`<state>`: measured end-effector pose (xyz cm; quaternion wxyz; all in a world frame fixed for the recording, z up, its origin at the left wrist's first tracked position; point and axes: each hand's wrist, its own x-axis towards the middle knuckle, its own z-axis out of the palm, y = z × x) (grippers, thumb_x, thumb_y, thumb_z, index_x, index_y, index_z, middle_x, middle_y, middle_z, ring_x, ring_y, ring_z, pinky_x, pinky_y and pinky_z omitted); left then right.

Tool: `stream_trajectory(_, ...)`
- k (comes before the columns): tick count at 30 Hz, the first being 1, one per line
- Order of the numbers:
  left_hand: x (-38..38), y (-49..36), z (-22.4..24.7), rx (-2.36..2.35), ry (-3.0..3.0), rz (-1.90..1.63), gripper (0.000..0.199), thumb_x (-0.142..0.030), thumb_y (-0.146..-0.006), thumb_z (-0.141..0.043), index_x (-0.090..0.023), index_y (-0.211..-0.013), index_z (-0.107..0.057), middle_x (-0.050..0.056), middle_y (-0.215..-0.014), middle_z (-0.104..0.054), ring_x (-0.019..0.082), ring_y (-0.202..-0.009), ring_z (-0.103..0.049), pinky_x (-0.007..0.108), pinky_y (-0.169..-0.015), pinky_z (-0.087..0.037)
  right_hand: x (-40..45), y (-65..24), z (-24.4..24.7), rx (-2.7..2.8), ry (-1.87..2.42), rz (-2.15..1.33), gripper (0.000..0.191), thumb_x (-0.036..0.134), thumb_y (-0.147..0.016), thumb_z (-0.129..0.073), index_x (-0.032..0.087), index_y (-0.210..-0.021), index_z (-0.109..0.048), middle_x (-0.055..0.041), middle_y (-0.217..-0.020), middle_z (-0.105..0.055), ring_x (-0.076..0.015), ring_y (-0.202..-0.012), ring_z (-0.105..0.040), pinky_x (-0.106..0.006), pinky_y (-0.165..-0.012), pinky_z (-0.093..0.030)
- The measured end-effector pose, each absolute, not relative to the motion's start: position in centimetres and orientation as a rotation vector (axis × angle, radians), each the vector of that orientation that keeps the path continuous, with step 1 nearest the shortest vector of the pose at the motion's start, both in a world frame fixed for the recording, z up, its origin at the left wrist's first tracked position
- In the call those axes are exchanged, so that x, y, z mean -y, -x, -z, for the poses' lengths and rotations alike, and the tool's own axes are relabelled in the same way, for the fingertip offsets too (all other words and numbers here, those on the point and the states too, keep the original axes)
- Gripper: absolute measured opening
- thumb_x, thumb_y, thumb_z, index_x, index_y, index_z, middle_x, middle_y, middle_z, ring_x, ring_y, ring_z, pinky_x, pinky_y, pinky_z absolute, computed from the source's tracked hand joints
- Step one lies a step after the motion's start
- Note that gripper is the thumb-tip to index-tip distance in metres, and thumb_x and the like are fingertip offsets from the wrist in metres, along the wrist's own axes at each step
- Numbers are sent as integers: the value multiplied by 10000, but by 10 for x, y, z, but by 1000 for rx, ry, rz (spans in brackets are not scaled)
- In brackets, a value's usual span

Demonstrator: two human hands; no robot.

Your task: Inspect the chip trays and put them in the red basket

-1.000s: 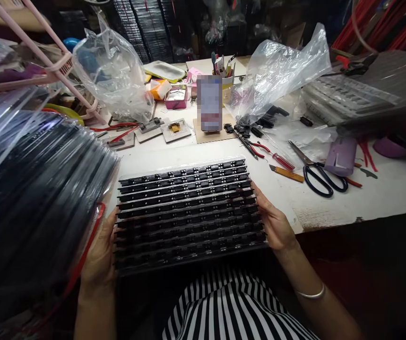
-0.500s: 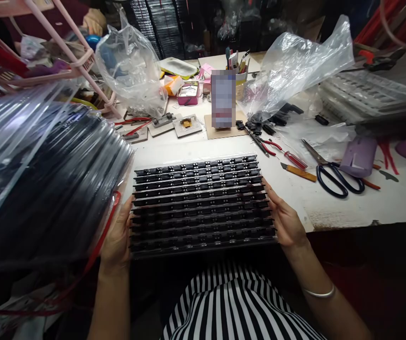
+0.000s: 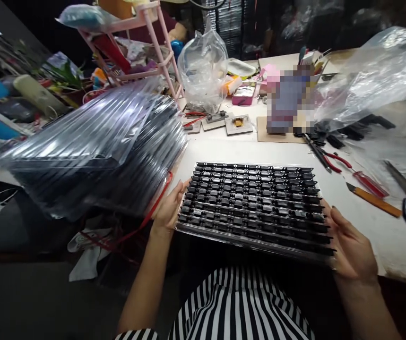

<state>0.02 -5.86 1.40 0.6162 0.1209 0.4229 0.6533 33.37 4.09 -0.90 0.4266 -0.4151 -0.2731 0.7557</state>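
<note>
Head view: the left hand [image 3: 169, 208] and right hand [image 3: 355, 248], partly closed, hold opposite ends of a tray [image 3: 229, 241] by the worktop's [image 3: 248, 152] near edge, probably to keep its rows of black parts [image 3: 238, 208] level. Beyond, a knife [image 3: 375, 200], screwdriver [image 3: 370, 183] and pliers [image 3: 339, 158] lie rightward, seemingly placed within reach.

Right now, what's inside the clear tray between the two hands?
The clear tray, held between the left hand and right hand, holds rows of black parts. They cover most of its floor, so whatever lies beneath them can't be seen.
</note>
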Motion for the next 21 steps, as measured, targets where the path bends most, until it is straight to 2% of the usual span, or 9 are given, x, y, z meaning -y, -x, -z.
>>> stream_trajectory(5, 70, -6, -14, -1074, -233, -1553, 451, -385, -925, -412, -150, -1301, -489, 122, -1174, -640, 245, -1103, -589, 427, -981, -433, -27, -326, -7, 659, 1132, -1858, 424, 419, -886, -399, 242, -1218, -595, -94, -1222, -619, -292, -1137, -565, -512, -884, -516)
stream_trajectory(8, 76, -17, -9, -1356, -292, -1781, 457, -419, -906, -444, -185, -1296, -492, 119, -1261, -578, 233, -1180, -531, 404, -1023, -388, -18, -321, -12, 677, 1230, -1666, 443, 466, -880, -414, 238, -1213, -596, -78, -1287, -576, -278, -1220, -495, -492, -979, -453)
stream_trajectory(11, 76, -31, -1, -1615, -498, -1931, 443, -431, -915, -431, -236, -1310, -469, 98, -1285, -548, 225, -1199, -511, 405, -1037, -364, -16, -318, -7, 845, 1331, -1350, 411, 461, -912, -409, 259, -1229, -576, -27, -1316, -556, -205, -1262, -452, -398, -1095, -331)
stream_trajectory(13, 74, -38, 4, -1715, -651, -1926, 467, -440, -920, -420, -238, -1341, -427, 103, -1244, -568, 228, -1182, -524, 411, -1028, -373, -20, -316, -1, 1014, 1332, -1177, 420, 457, -925, -415, 225, -1242, -563, -44, -1302, -564, -192, -1237, -476, -371, -1105, -310)
stream_trajectory(21, 66, -40, 12, -2085, -1022, -1759, 535, -425, -930, -405, -256, -1423, -284, 112, -1250, -566, 215, -1152, -545, 402, -1013, -388, -32, -314, 15, 1769, 1564, -579, 610, 571, -896, -337, 169, -1328, -490, -132, -1265, -571, -295, -1221, -459, -513, -1043, -317)
